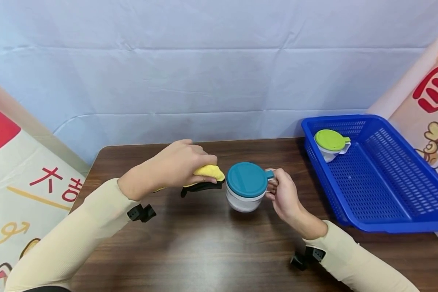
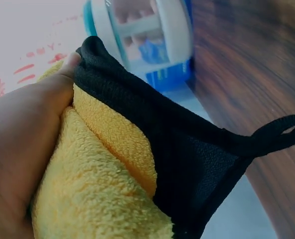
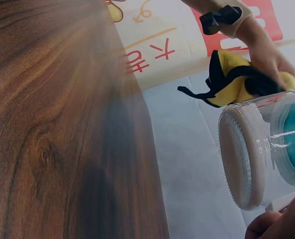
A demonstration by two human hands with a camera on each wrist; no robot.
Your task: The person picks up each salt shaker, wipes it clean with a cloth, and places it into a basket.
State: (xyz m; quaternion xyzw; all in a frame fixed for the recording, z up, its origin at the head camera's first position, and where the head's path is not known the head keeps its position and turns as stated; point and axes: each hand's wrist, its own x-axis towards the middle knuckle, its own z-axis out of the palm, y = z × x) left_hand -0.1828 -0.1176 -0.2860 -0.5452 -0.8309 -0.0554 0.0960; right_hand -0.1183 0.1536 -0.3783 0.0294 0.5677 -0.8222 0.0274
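My left hand [image 1: 184,164] grips a bunched yellow cloth [image 1: 209,172] with black edging; in the left wrist view the cloth [image 2: 102,169] shows fluffy pile and a black hanging loop [image 2: 282,132]. Just right of it, my right hand [image 1: 286,192] holds a clear jar [image 1: 243,202] by its side handle. The jar has a round teal lid [image 1: 247,179] and is raised over the table. In the right wrist view the jar [image 3: 259,154] lies across the frame, its base toward the tabletop, with the cloth close behind its side.
A blue plastic basket [image 1: 344,202] stands on the right of the brown wooden table [image 1: 204,251]. Inside its far left corner sits a smaller clear jar with a lime-green lid [image 1: 330,140]. A pale cloth backdrop [image 1: 204,81] hangs behind the table.
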